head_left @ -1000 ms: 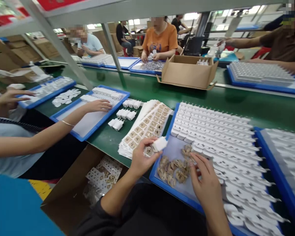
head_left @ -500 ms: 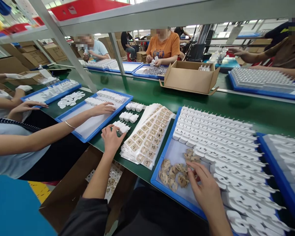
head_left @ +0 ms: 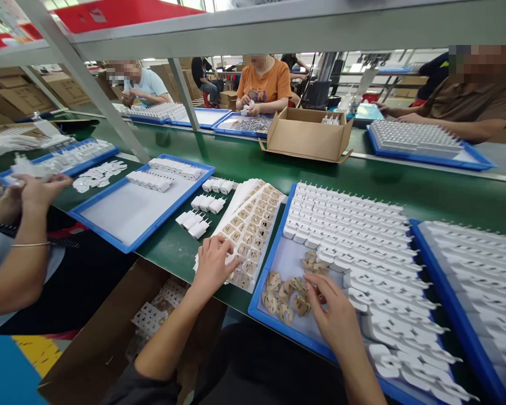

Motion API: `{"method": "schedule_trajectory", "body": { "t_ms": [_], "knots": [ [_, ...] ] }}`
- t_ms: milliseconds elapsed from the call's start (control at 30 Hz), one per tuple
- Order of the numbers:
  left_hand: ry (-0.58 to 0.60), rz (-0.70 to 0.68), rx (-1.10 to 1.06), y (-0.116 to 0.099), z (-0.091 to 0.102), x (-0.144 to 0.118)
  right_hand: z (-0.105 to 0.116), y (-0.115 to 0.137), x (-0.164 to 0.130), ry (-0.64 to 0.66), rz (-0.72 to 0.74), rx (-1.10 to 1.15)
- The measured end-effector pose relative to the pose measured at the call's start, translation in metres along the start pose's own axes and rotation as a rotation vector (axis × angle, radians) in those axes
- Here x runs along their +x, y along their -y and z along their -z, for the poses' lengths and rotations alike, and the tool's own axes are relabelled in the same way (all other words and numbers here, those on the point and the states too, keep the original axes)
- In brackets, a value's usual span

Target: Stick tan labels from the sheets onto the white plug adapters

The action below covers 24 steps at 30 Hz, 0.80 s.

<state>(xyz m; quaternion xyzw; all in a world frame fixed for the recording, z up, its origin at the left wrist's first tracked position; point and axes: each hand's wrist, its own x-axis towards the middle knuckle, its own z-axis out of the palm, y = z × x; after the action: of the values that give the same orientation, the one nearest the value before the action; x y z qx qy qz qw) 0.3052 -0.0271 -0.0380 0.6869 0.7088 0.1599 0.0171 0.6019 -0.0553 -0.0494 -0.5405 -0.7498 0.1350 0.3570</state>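
My left hand [head_left: 217, 263] is over the near part of a stack of label sheets [head_left: 259, 222]. Its fingers are bent and apart, with nothing visible in them; whether it touches the sheet I cannot tell. Just beyond it stand short rows of white plug adapters [head_left: 194, 222]. My right hand [head_left: 335, 309] hovers at the front of a blue-rimmed tray [head_left: 253, 306], thumb and fingers loosely curved and apart. Crumpled brown label pieces [head_left: 293, 289] lie by its fingertips. White adapters with pins [head_left: 346, 214] fill most of that tray in dense rows.
Another filled tray [head_left: 430, 259] is on the right. To the left are a blue tray [head_left: 126, 247] with two adapter rows and a co-worker's hands [head_left: 42, 188] holding a white piece. A cardboard box [head_left: 307, 138] stands across the green table. Below is an open carton [head_left: 93, 337].
My left hand has moved from the white adapters toward me and right, over the label sheets. My right hand stays by the brown pieces. The co-worker's arm has withdrawn from the left tray.
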Motion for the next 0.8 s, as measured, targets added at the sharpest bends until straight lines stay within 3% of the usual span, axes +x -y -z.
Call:
{"method": "schedule_trajectory", "body": {
  "t_ms": [333,633,800],
  "knots": [
    [-0.036,-0.043,0.047,0.004,-0.01,-0.011,0.001,0.002,-0.001,0.009,-0.004,0.027],
    [-0.214,-0.109,-0.217,0.002,-0.017,-0.007,0.004,0.004,-0.002,0.006,-0.02,0.049],
    [-0.066,-0.156,-0.511,-0.006,-0.016,0.003,0.005,0.007,-0.002,0.03,-0.015,0.065]
  ]
}}
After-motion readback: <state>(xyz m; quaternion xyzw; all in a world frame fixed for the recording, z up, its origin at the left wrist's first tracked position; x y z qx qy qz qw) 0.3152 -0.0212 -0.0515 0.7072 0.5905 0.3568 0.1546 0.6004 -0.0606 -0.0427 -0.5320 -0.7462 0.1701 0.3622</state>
